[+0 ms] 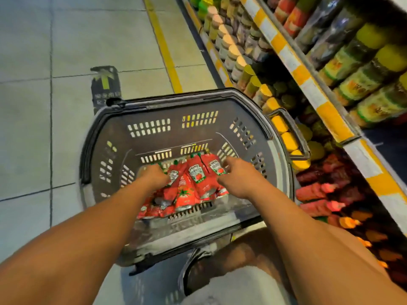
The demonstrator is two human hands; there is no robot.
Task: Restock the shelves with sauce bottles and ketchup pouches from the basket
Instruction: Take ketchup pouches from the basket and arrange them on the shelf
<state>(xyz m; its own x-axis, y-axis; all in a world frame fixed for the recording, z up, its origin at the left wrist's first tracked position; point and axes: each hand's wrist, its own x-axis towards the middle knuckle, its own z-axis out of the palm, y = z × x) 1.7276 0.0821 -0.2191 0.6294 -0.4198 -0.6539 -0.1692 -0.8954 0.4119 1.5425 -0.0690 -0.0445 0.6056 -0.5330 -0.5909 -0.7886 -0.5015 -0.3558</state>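
Your left hand (154, 176) and right hand (236, 175) flank the upright pouches (193, 183) in the basket (114, 150), fingers curled onto the pile's outer edges, spouts pointing away from you, both hands equally near.

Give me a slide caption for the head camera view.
Both hands reach for ketchup pouches in a basket beside stocked shelves.

Both forearms (92, 234) are bare with no sleeves, and pale grey shorts (237, 289) show at bottom centre.
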